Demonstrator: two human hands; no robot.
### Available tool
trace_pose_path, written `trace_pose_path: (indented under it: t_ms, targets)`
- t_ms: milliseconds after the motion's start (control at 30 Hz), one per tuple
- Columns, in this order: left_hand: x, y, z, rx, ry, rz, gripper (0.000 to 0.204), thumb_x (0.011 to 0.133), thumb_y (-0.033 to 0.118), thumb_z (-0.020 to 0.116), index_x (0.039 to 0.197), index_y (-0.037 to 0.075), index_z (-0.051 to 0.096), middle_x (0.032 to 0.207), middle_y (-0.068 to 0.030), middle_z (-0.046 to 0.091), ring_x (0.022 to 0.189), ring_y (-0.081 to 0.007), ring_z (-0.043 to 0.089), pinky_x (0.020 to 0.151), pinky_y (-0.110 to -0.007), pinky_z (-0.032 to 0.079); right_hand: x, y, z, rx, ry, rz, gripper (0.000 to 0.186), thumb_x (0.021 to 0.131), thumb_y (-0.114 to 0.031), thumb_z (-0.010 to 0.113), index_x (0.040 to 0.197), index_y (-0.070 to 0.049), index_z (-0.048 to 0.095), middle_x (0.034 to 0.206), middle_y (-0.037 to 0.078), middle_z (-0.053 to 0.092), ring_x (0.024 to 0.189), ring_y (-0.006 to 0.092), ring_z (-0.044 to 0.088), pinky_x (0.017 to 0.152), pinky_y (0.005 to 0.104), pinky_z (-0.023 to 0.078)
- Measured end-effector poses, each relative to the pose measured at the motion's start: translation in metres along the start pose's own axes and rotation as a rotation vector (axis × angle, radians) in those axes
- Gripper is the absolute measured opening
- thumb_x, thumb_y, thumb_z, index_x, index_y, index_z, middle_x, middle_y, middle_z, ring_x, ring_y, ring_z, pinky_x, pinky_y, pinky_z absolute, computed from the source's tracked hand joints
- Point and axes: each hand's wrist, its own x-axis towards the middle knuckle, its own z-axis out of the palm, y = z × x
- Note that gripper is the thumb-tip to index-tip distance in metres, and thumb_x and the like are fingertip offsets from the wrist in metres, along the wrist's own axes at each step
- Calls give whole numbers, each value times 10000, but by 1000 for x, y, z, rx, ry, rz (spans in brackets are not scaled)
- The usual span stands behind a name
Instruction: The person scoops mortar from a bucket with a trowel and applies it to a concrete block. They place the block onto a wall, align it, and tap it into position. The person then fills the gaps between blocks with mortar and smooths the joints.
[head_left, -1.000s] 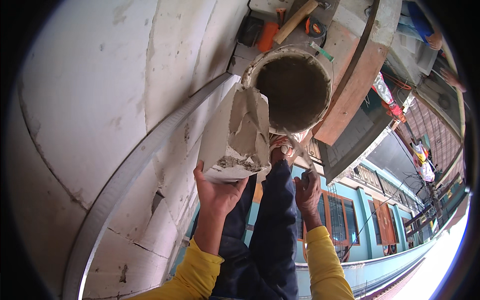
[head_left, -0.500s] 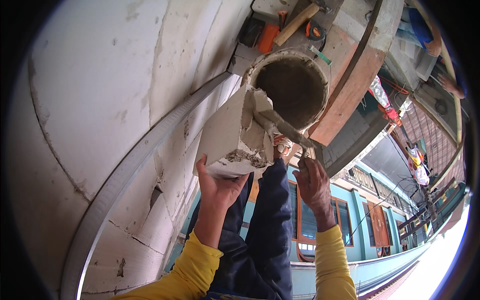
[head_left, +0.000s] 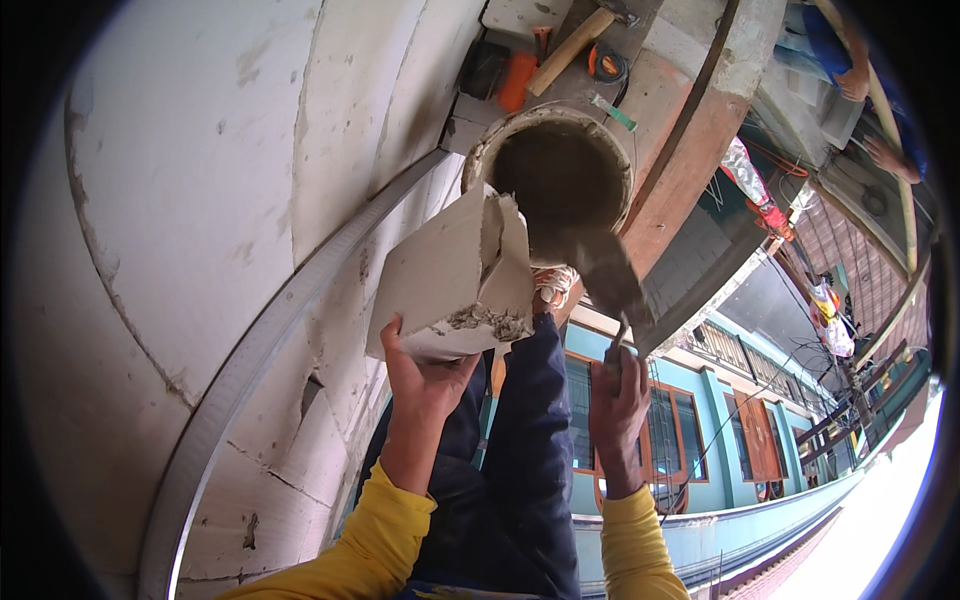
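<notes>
My left hand [head_left: 425,385] supports a pale lightweight concrete block [head_left: 430,270] from below, thumb up its side and fingers underneath. Grey mortar clings to the block's right end and broken lower edge. In my right hand [head_left: 617,405] is a trowel [head_left: 612,280], gripped by its handle. Its grey, mortar-coated blade lies to the right of the block, apart from it, by the lower right rim of a bucket. This round bucket [head_left: 478,170] holds wet grey mortar [head_left: 560,175] and stands just beyond the block, whose upper corner overlaps it in view.
A pale block wall [head_left: 200,200] rises at left with a long metal straightedge [head_left: 270,325] along it. Past the bucket lie a hammer [head_left: 570,52], an orange tool [head_left: 516,82] and a tape measure [head_left: 606,64]. At far right, another person's hand [head_left: 890,160] is near a pole.
The trowel has come off the mortared end of the block and swung right, with its blade now beside the bucket. My left hand still holds the block in much the same pose.
</notes>
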Motion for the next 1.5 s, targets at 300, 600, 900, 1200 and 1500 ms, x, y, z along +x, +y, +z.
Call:
trace_pose_path:
  t_ms: [300,600,900,1200,1500]
  targets:
    - [-30,10,-7,96,107,83,836,911,540,753,1575,121,465,1563,-154,483,1444,-370,513,1148,-613,504,183,17,56,-326,-375,156,373,1081,-297,594,1287,11,638,1144,331,698,1062,518,703,927,594,552]
    - [-48,6,-21,265,155,211,1025,862,522,841,1657,136,320,1645,-155,343,1557,-352,341,1257,-625,373,268,28,141,-385,-467,149,360,1060,-316,614,1124,11,751,1158,330,740,1145,492,717,1012,558,577]
    - [-57,-24,-17,494,192,327,989,846,525,865,1584,54,404,1566,-136,452,1503,-305,429,1269,-574,358,264,37,116,-255,-513,-69,491,1027,-425,691,1195,37,704,1115,345,732,1128,533,691,976,572,569]
    - [-61,-49,-3,693,196,518,1096,778,259,957,1547,15,216,1501,-216,372,1455,-302,405,1295,-526,289,227,58,79,-8,-397,-44,503,952,-436,805,1203,-16,688,1023,271,752,1015,470,734,878,517,574]
    - [-57,-36,15,1228,42,1001,945,717,50,918,1433,-22,307,1366,-177,448,1259,-254,534,1128,-394,495,165,58,10,103,-149,-101,379,908,-264,871,1152,-23,708,907,168,738,792,331,748,719,426,581]
